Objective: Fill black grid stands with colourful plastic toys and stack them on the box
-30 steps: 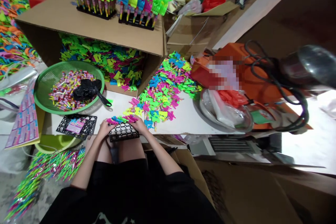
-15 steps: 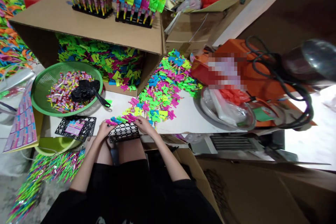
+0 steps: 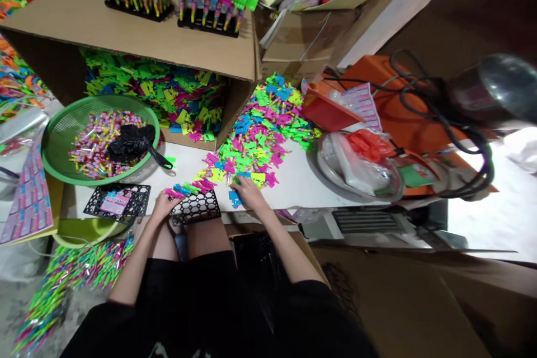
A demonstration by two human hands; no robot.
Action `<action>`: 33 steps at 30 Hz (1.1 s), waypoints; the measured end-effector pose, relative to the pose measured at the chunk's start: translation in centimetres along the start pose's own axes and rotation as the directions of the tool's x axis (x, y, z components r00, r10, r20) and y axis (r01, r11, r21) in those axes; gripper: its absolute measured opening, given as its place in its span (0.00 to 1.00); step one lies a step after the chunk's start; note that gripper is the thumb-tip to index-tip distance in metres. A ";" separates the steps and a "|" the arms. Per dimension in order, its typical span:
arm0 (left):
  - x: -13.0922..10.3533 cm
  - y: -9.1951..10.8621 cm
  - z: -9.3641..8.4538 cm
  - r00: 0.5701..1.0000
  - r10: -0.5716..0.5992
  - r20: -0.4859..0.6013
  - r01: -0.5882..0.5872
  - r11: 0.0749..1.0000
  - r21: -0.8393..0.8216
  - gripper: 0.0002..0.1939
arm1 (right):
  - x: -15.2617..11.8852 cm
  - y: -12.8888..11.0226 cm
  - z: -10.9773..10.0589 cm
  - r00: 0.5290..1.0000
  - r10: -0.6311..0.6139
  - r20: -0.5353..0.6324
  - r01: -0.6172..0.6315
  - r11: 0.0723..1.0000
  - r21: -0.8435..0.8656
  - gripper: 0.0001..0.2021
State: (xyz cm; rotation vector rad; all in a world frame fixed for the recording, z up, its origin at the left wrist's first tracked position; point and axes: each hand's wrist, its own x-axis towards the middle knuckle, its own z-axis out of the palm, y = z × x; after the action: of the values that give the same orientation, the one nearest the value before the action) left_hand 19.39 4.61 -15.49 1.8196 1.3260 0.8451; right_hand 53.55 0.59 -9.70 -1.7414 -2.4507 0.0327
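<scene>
A black perforated rack (image 3: 196,208) rests at the table's front edge, tilted, with a row of colourful plastic pieces (image 3: 191,186) along its far side. My left hand (image 3: 164,203) is closed on the rack's left end, beside a pink piece. To the right of the rack, my right hand (image 3: 248,190) has its fingers bent down at the near edge of the loose pile (image 3: 254,148). A blue piece (image 3: 235,198) lies just under its fingertips; what the fingers hold, if anything, is hidden.
A green basket (image 3: 48,151) of small candy-like tubes stands left, near another black rack (image 3: 94,201) with a card. Behind is a cardboard box (image 3: 138,28) full of plastic pieces, filled racks on top. A metal bowl (image 3: 331,170) with bags and an orange machine (image 3: 419,117) are right.
My right hand has left the rack's right end and moved right to the loose pieces. My left hand stays at the rack. The view has shifted slightly.
</scene>
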 end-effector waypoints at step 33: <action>-0.2 1.4 -0.6 0.997 -0.068 0.021 0.068 0.997 -0.020 0.13 | 3.4 -5.1 1.9 0.969 0.241 0.057 -0.177 0.512 0.841 0.18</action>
State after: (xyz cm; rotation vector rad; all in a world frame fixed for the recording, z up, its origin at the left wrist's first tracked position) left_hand 19.56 4.23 -14.04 1.7526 1.3537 0.7997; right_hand 47.49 2.19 -10.80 -1.4629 -1.6213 0.9990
